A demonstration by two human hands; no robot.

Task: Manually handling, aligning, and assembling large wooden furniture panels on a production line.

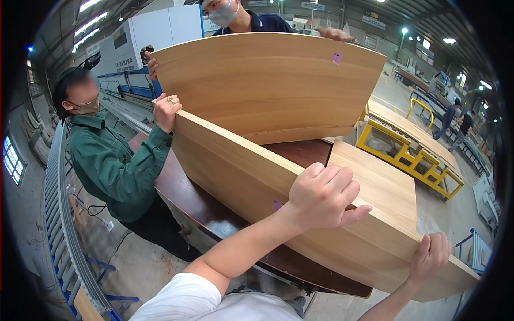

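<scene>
A long light-wood panel (241, 184) stands on its edge in front of me, slanting from the left down to the right. My left hand (324, 195) is closed over its top edge near the middle, with the thumb stretched along the edge. Farther right, my right hand (431, 254) wraps round the same edge near the panel's near end. At the far left end, a hand (167, 112) of a co-worker in a green jacket also grips it. Below lies a dark brown board-like surface (289, 262). A purple sticker (278, 205) shows on the panel's near face.
Behind, a masked person (254, 24) holds a second wood panel (267, 85) upright. Between the two, a pale board (380, 182) lies flat. A yellow-framed cart (412, 152) stands right, a roller conveyor (69, 230) left, a large white machine (144, 43) beyond.
</scene>
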